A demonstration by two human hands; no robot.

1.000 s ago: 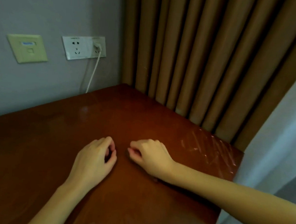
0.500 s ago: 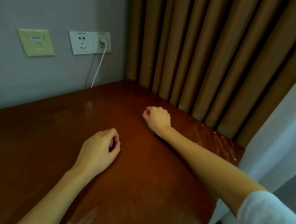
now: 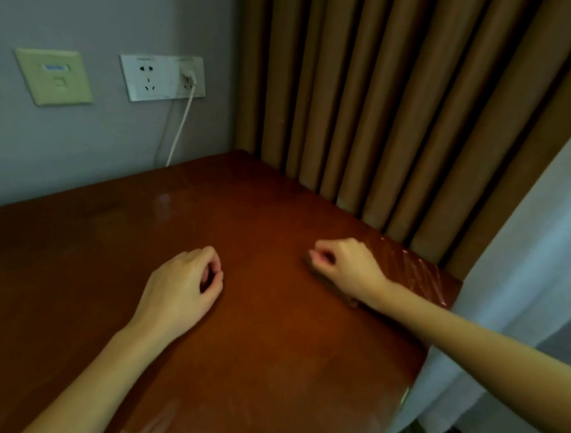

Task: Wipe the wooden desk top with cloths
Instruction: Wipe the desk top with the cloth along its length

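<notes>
while both bare forearms reach in from the near edge, the glossy reddish-brown wooden desk top [image 3: 268, 350] fills the lower half of the view, its far edge against a grey wall [image 3: 78, 168] and its right side running along a brown pleated curtain [image 3: 386, 105]. the left hand [image 3: 177, 290] rests knuckles-up near the middle of the desk, fingers curled in and thumb tip meeting the forefinger, with nothing visible inside the curl. the right hand [image 3: 344, 267] lies well apart from it, closer to the curtain side, fingers clenched under the palm and its heel on the wood; a dark patch sits under it, and i cannot tell whether that is shadow or a cloth, so what it grasps stays unclear. just beyond the right wrist, pale diagonal streaks [image 3: 409, 269] shine on the desk's right corner. on the wall hang a pale green square wall plate [image 3: 54, 76] and, beside it, a white double power socket [image 3: 152, 78] with a white plug and cable [image 3: 180, 124] dropping behind the desk. a white sheer curtain [image 3: 527, 267] hangs at the far right, past the desk's edge.
</notes>
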